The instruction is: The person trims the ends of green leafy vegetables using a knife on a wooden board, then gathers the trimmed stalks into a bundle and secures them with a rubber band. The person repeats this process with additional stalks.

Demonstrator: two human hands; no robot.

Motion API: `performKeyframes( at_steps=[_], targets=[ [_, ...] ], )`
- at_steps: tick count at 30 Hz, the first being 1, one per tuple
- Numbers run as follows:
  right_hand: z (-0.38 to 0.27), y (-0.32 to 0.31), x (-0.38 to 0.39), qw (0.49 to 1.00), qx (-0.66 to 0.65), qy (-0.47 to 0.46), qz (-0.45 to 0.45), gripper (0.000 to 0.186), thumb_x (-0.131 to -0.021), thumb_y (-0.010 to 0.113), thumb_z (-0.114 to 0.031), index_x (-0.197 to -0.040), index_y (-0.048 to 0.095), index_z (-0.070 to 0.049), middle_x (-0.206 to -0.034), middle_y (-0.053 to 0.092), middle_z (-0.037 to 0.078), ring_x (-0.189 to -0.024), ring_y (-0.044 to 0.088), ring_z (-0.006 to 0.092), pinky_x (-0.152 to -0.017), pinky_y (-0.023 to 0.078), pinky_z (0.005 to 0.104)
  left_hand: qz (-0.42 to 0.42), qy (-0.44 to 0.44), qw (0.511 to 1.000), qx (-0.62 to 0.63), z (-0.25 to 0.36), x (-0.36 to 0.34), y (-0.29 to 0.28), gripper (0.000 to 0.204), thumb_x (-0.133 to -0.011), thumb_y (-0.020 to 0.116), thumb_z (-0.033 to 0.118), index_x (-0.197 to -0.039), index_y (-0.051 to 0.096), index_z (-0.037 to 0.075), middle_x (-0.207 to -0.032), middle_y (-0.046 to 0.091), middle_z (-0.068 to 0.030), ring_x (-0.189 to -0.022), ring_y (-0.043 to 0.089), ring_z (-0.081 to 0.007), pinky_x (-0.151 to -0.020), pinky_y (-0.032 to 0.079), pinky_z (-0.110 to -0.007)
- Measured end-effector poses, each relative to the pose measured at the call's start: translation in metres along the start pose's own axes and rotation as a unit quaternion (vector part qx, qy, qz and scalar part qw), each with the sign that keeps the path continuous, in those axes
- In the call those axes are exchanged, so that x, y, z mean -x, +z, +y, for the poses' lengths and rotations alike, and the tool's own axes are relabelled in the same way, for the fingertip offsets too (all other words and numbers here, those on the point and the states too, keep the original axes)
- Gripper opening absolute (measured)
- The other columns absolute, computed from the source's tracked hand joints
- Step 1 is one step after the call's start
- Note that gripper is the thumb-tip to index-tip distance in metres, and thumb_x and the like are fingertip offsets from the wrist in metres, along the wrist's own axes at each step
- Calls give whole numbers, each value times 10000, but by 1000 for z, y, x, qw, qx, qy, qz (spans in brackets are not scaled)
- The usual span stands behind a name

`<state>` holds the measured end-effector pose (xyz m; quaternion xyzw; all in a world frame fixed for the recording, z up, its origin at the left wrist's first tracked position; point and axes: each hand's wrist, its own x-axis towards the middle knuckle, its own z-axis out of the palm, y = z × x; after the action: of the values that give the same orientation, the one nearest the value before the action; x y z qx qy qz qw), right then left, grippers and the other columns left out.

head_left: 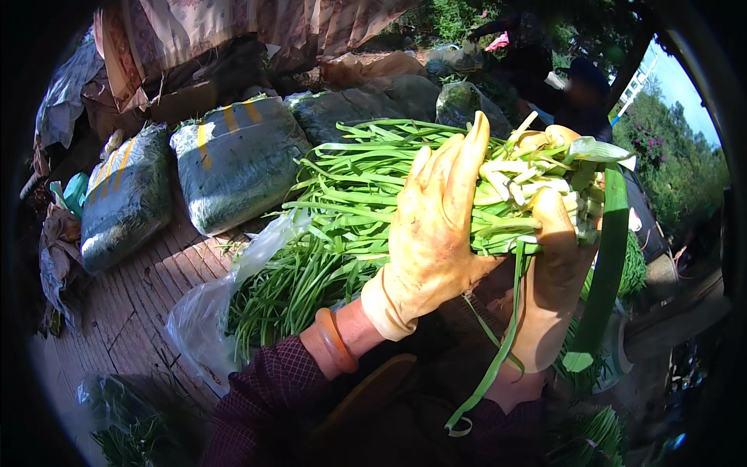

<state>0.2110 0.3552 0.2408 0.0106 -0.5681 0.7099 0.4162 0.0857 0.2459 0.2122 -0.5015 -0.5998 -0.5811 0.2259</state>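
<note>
Your yellow-gloved right hand (555, 241) seems clamped round the long green leafy bunch (362, 187) mid-air; your yellow-gloved left hand (437, 208) lies flat against it. Leaves probably bruise easily, so grip the stems.

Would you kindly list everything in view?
bundle of stalks: one, green with pale ends, between both hands
broad leaf: one, green, at right
loose greens: uncounted, green, under the bundle
plastic bag: one, clear, beside those greens
striped bales: two, greenish with yellow stripes, left
filled bags: several, greenish, back
cloth: one, patterned pink, top left
person: at least one, dark-clothed, upper right
trees: uncounted, green, right
bracelet: one, orange, left wrist
left gloved hand: one, yellowish, flat against the bundle
right gloved hand: one, yellowish, gripping pale ends
</note>
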Motion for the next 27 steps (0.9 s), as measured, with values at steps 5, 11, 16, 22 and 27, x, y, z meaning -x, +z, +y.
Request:
performKeyframes(
  at_steps=[5, 11, 16, 22, 27],
  targets=[
    [-43, 19, 3, 905, 405, -117, 50, 442, -967, 580, -190, -1348, 520, 27, -1204, 634, 146, -1059, 638, 201, -893, 537, 341, 48, 11, 991, 124, 42, 2, 29, 1036, -617, 748, 31, -1531, 268, -56, -1398, 467, -213, -1308, 466, -365, -1140, 345, -453],
    [-67, 33, -2, 890, 426, -160, -23, 348, -841, 692, -135, -1156, 647, 7, -1024, 704, 75, -900, 671, 148, -805, 535, 289, 53, -17, 975, 215, 40, 1, 43, 1076, -628, 827, 100, -1532, 262, -42, -1463, 445, -212, -1329, 461, -368, -1130, 361, -463],
    [-28, -30, -3, 942, 292, -148, 71, 361, -888, 667, -155, -1216, 619, -15, -1095, 671, 77, -945, 650, 153, -820, 527, 297, 35, 127, 991, 37, 11, -33, 33, 1126, -566, 871, 129, -1542, 313, 63, -1365, 511, -154, -1281, 507, -328, -1113, 369, -510],
    [64, -140, 27, 916, 260, -137, 271, 375, -944, 638, -178, -1289, 586, -40, -1179, 631, 78, -999, 625, 159, -839, 517, 306, -115, 223, 951, -180, -20, -32, 118, 775, -817, 693, 205, -1531, 391, 199, -1241, 590, -101, -1242, 554, -282, -1073, 379, -596],
    [126, -241, 97, 932, 124, 35, 338, 384, -930, 684, -119, -1298, 602, -46, -1183, 618, 48, -975, 602, 128, -819, 503, 272, -467, 157, 848, -195, -53, 72, 230, 683, -876, 602, 188, -1522, 384, 163, -1314, 546, -90, -1326, 479, -261, -1127, 312, -606]
  ],
)
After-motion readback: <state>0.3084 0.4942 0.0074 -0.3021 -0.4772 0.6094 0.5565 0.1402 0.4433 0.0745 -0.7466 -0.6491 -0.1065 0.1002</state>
